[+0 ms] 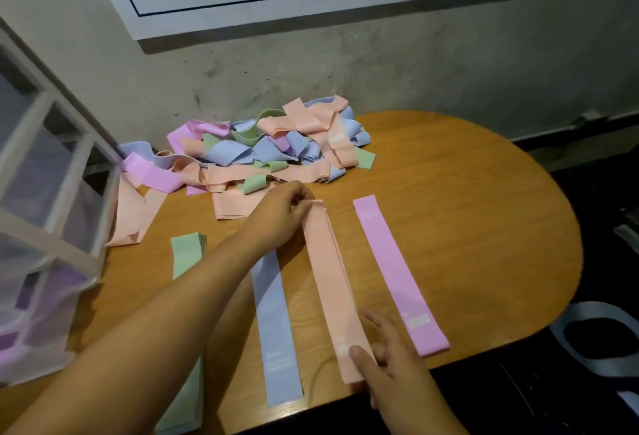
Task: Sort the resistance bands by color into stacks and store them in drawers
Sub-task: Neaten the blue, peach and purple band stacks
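A peach band stack (332, 282) lies flat on the wooden table (484, 209), running from far to near. My left hand (280, 213) pinches its far end. My right hand (387, 355) presses its near end, thumb on the band and fingers fairly straight. A blue band (275, 327) lies to its left, a pink band (397, 272) to its right, and a green stack (186, 254) further left, partly under my left forearm. A tangled pile of pink, blue, green and peach bands (269, 147) sits at the table's back.
A translucent drawer unit (45, 220) with white frames stands at the left edge, with purple bands showing inside the lower drawers. A wall with a white poster rises behind the table. A blue band loop (594, 337) lies on the dark floor at the right.
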